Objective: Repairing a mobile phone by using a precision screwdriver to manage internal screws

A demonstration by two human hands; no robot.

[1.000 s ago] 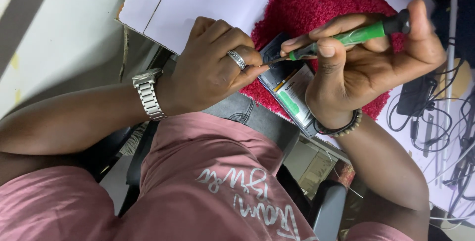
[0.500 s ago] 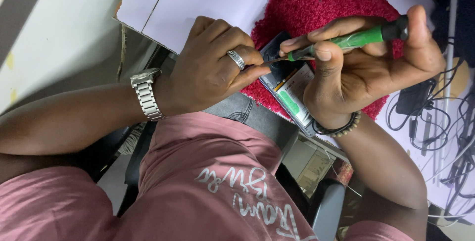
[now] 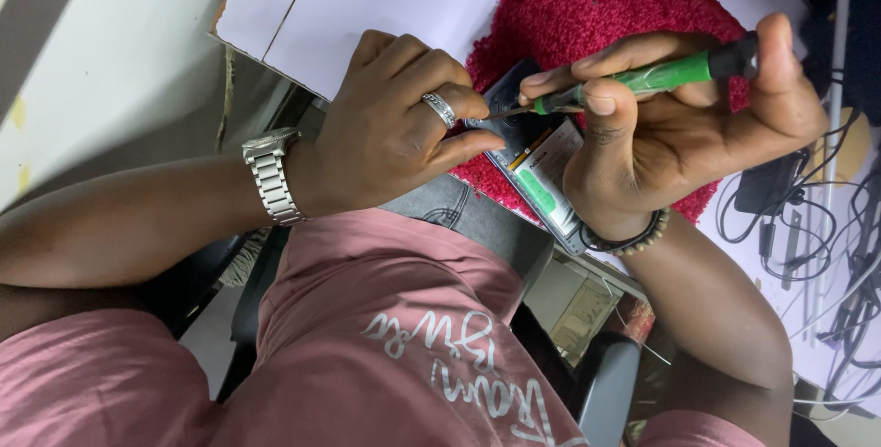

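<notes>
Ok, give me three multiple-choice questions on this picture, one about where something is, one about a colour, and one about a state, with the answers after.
1. Where does the opened phone lie?
A. on the red mat
B. on the floor
C. on the person's lap

2. What colour is the screwdriver handle?
A. yellow
B. green
C. blue

3. What is the right hand doing?
A. resting flat on the table
B. hanging free at the side
C. gripping the screwdriver, tip at the phone

Answers:
1 A, the red pile shows around the phone.
2 B, the handle is green with a black end.
3 C, fingers wrap the handle while the left hand, with a ring, steadies the phone.
</notes>
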